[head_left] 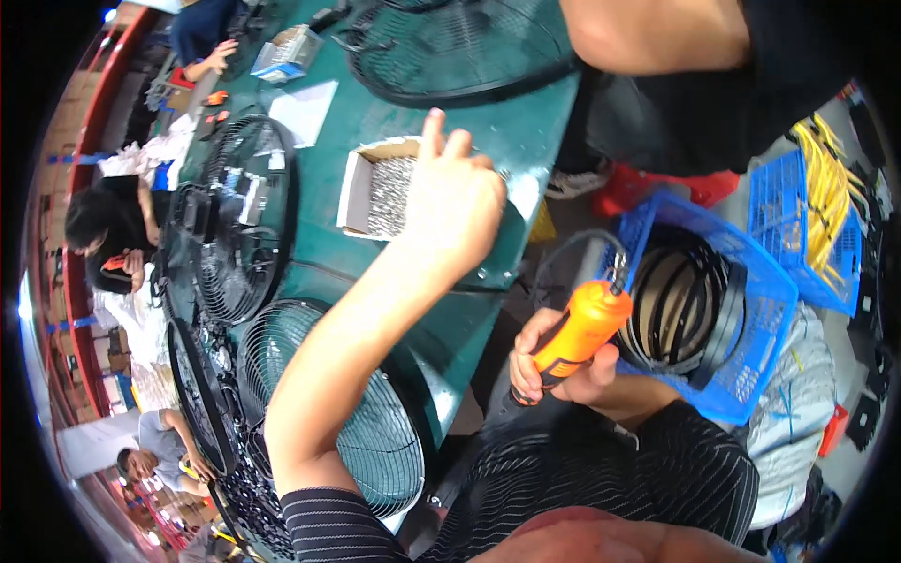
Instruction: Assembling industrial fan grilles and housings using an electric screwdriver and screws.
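A crowded green workbench (375,122) runs up the middle of the frame, lined at centre left and lower left with black wire fan guards (230,220), one fan with pale blades (380,441) lying just under the person's left forearm, and another large fan grille (460,47) at the top centre. A white sheet of paper (305,111) and a small packet (286,53) lie toward the upper left, where other workers bend over the far side of the bench (one in dark clothes at the left edge, another at the lower left). A second person in a black top (713,84) stands close at the upper right, bare arm reaching across the bench corner. At the right sits a blue plastic crate (751,366) filled with black rings, and beyond it a second blue crate (798,235) holding yellow cables. At centre, an open cardboard box of screws (375,192) rests on the bench; the left hand (450,202) covers its right end, fingers curled down into the box with the thumb and a fingertip raised, though what it pinches cannot be told. Well below and right of the box, off the bench edge near the lap, the right hand (563,375) is wrapped tight around an orange electric screwdriver (577,338), its cord end pointing up toward the crate.
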### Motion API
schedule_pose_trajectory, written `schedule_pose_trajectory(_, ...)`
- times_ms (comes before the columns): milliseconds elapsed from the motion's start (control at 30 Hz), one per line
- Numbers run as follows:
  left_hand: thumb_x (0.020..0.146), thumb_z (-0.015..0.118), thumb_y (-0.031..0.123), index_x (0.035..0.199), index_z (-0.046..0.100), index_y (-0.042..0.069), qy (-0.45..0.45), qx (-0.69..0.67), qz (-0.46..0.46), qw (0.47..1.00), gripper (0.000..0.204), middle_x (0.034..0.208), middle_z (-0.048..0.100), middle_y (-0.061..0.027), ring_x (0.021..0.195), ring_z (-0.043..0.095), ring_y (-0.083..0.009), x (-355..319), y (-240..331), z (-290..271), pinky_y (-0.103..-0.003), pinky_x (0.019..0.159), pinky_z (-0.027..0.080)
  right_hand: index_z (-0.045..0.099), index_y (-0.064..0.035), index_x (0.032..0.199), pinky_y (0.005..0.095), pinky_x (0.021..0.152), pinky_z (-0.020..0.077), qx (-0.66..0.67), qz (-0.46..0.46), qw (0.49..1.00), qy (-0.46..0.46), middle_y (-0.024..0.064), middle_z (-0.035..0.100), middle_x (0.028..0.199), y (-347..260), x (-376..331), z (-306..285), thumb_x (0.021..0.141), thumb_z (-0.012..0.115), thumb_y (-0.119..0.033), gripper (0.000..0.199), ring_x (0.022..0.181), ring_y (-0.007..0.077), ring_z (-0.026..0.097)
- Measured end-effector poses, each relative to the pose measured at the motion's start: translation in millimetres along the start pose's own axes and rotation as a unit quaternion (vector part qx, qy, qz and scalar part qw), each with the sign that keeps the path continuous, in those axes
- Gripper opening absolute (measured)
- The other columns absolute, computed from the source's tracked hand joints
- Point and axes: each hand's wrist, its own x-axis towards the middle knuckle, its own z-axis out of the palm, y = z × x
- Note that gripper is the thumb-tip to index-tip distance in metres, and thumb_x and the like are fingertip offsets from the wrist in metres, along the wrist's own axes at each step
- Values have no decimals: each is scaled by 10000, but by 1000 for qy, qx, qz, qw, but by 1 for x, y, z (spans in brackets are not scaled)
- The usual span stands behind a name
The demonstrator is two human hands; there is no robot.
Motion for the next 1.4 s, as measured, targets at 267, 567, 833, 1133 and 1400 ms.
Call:
schedule_pose_trajectory(267,671,657,100,684,738,94,-54,-4,-35,998,82,753,657,-42,990,572,-253,4,9,1,-604,1183,156,462,1,1186,312,552,461,-24,-1,1000,7,106,558,748,-2,-2,-4,848,546,-732,811,619,175,564)
schedule_pose_trajectory(567,710,652,135,760,752,105,-77,33,-75,994,116,825,680,-42,1055,560,-265,10,15,12,-627,1179,111,466,-3,1173,312,558,455,-39,8,999,5,107,556,726,1,-7,0,865,528,-721,783,590,180,558)
schedule_pose_trajectory(833,735,644,130,753,755,110,-53,32,-71,996,114,818,674,-58,1075,558,-268,10,14,9,-608,1192,85,468,-18,1165,317,571,456,-68,26,997,12,105,552,714,1,-15,8,878,490,-727,766,583,183,554)
schedule_pose_trajectory(1133,747,607,132,735,750,85,-52,8,-56,997,151,789,714,-106,1044,608,-292,3,16,7,-640,1180,103,455,-5,1166,316,567,453,-83,52,995,23,103,545,705,12,-27,20,888,478,-718,766,570,184,550)
schedule_pose_trajectory(1400,757,653,203,776,757,107,-39,50,-45,997,143,955,716,-119,1187,570,-278,12,-17,1,-577,1149,251,468,12,1153,297,491,454,-46,68,996,39,112,563,705,9,-24,20,834,594,-694,785,546,169,554)
